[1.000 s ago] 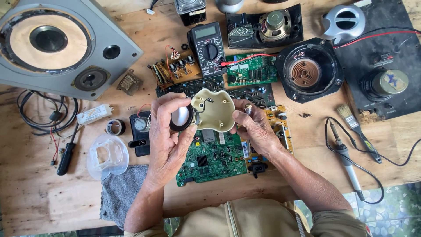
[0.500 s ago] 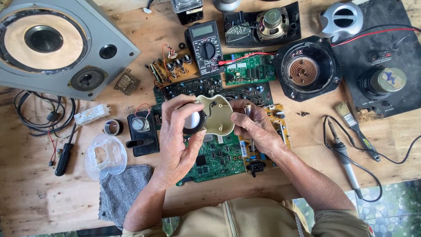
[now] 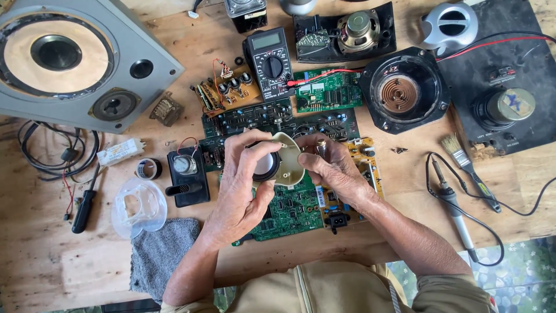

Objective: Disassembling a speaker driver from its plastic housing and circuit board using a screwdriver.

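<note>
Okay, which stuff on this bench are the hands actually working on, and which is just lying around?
In hand:
left hand and right hand, both gripping the beige housing
small round speaker set in that housing

Lying about:
multimeter
large speaker cabinet
brush
soldering iron
grey cloth
screwdriver

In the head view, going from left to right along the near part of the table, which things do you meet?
Black-handled screwdriver → clear plastic cover → left hand → beige shell → right hand → soldering iron.
</note>
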